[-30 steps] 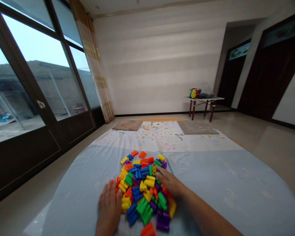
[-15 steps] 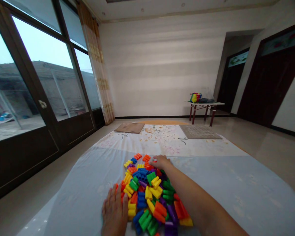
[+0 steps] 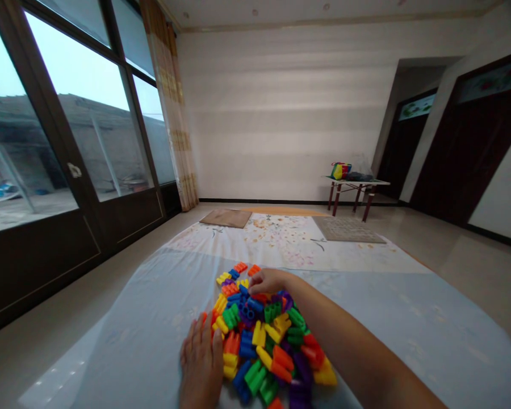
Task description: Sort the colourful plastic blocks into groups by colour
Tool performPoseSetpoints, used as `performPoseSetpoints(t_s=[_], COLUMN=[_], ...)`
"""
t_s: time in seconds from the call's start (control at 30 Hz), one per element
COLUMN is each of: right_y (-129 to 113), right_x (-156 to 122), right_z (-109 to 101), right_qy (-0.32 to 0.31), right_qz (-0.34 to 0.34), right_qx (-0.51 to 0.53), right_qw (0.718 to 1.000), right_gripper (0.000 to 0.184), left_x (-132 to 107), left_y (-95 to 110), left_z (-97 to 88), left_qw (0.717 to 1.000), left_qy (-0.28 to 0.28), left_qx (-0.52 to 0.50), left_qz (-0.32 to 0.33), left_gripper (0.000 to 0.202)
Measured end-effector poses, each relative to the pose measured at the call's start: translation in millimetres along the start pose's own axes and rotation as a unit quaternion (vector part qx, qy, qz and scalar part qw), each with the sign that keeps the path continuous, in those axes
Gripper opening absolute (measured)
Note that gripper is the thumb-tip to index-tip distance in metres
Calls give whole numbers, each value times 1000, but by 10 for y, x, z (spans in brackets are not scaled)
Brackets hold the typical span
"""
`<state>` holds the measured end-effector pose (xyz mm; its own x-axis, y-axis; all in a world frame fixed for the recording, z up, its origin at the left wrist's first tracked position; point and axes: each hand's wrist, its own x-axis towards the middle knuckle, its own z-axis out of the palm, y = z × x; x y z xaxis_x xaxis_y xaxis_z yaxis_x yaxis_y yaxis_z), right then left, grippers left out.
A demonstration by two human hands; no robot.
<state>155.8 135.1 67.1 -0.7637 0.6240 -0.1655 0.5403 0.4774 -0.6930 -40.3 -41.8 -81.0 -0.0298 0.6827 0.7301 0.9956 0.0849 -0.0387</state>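
Observation:
A heap of coloured plastic building blocks [image 3: 259, 335] in red, orange, yellow, green, blue and purple lies on a pale blue sheet [image 3: 145, 341] spread on the floor. My left hand [image 3: 201, 363] rests flat and open on the sheet against the heap's left side. My right hand [image 3: 267, 280] reaches over the heap to its far edge, fingers curled down onto the blocks there. What lies under those fingers is hidden. My right forearm crosses the heap's right side.
A flowered white sheet [image 3: 281, 238] lies beyond the blue one, with two brown mats [image 3: 225, 218] at its far end. A small table [image 3: 355, 190] with bags stands by the back wall. Glass doors [image 3: 68, 147] run along the left. Dark doors are at the right.
My right hand has moved from the middle of the heap to its far edge and curled over the blocks there. Blocks have shifted. My left hand has stayed at the heap's left side.

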Motion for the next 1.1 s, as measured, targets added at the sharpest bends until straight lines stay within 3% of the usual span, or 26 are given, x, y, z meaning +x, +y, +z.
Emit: performPoseSetpoints(t_s=[0.1,0.13,0.23,0.33,0.5,0.63,0.77,0.9,1.1], right_y=[-104,-129,-150,-100,-34,-5,71,82,-79], right_x=[-125,-128,21,343,879,1054,949,650,128], right_z=[-42,-58,-92,-62,122,221,177,118,55], right_qy=[-78,-78,39,144,146,101,69,46,-12], right_qz=[-51,-51,23,93,126,114,125,123,51], right_qx=[31,31,-32,-99,-164,-197,-211,-205,-141], right_qw=[995,995,998,980,967,968,967,970,989], right_gripper=[28,30,32,38,52,56,51,40,37], left_x=[-10,-7,18,33,-20,-76,-65,14,117], left_y=[-28,-27,9,40,-5,-36,15,114,183], left_z=[32,25,-35,-82,-23,49,16,-112,-268], left_qw=[999,999,998,998,998,998,999,998,998], left_qy=[29,36,39,34,7,-5,-26,-48,-58], left_qx=[-8,-8,5,29,48,47,41,30,24], left_qz=[29,40,42,33,50,34,13,-19,-15], left_gripper=[45,44,43,47,47,47,44,41,38])
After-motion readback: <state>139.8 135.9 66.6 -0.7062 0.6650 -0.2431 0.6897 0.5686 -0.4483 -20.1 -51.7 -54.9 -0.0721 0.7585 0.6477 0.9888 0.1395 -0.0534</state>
